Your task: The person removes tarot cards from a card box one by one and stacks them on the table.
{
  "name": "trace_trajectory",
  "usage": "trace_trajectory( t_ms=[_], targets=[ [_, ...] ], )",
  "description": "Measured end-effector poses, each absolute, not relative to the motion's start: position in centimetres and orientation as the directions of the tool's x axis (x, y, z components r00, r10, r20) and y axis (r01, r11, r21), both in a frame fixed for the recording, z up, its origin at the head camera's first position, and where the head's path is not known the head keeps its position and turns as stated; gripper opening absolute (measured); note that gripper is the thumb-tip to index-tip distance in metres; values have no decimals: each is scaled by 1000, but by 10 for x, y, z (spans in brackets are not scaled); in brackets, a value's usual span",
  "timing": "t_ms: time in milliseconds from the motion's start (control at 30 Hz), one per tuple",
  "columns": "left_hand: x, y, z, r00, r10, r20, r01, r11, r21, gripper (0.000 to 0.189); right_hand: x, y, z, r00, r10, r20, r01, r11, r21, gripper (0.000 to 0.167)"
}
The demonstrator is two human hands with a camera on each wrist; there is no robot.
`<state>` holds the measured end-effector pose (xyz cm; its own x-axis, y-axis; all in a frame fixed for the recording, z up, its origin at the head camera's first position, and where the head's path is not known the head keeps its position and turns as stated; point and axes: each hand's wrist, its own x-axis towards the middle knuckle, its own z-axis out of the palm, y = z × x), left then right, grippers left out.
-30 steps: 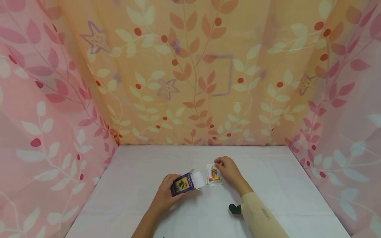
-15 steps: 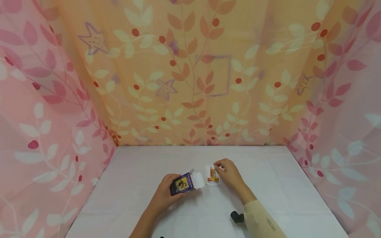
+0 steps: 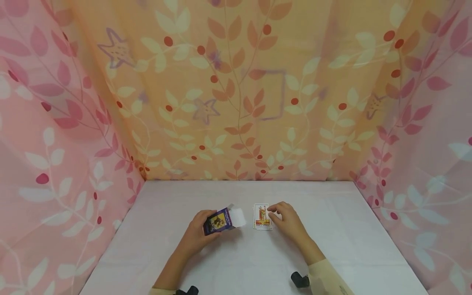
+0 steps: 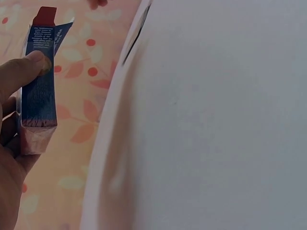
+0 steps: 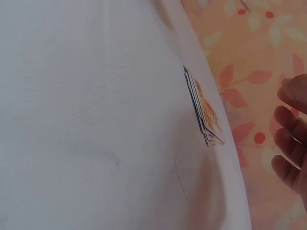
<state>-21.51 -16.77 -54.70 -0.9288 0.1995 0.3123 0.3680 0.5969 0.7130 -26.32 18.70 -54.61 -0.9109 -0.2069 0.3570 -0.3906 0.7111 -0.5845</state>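
Note:
My left hand [image 3: 195, 232] grips a dark blue card box [image 3: 217, 221] with a yellow picture on its front, held above the table. The box's white end flap [image 3: 238, 217] stands open toward the right. In the left wrist view, the thumb presses on the narrow printed side of the box [image 4: 38, 98]. A small stack of illustrated cards [image 3: 262, 216] lies face up on the table, its edges slightly uneven. Just to the right of that stack is my right hand [image 3: 290, 224], its fingers loosely bent. The right wrist view shows the fingers [image 5: 288, 143] raised apart from the cards [image 5: 200, 108], holding nothing.
A white cloth covers the table [image 3: 243, 266]. Behind it hangs an orange leaf-patterned curtain [image 3: 236, 135], with pink curtains [image 3: 48, 196] on both sides. Black wrist devices [image 3: 300, 280] show near both forearms at the front.
My right hand has left the card stack and drawn back slightly to the right. My left hand has moved the box a little to the left and away from the cards.

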Motion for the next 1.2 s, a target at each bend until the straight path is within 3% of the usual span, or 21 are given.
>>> trace_trajectory(
  t_ms=[733, 1200],
  targets=[
    [-244, -192, -561, -913, 306, 270, 408, 666, 625, 71, -230, 207, -532, -864, -234, 446, -456, 740, -495, 17],
    [-260, -191, -567, -903, 383, 194, 413, 651, 637, 72, -219, 223, -531, -856, -243, 457, -466, 744, -479, 17]
  ],
)
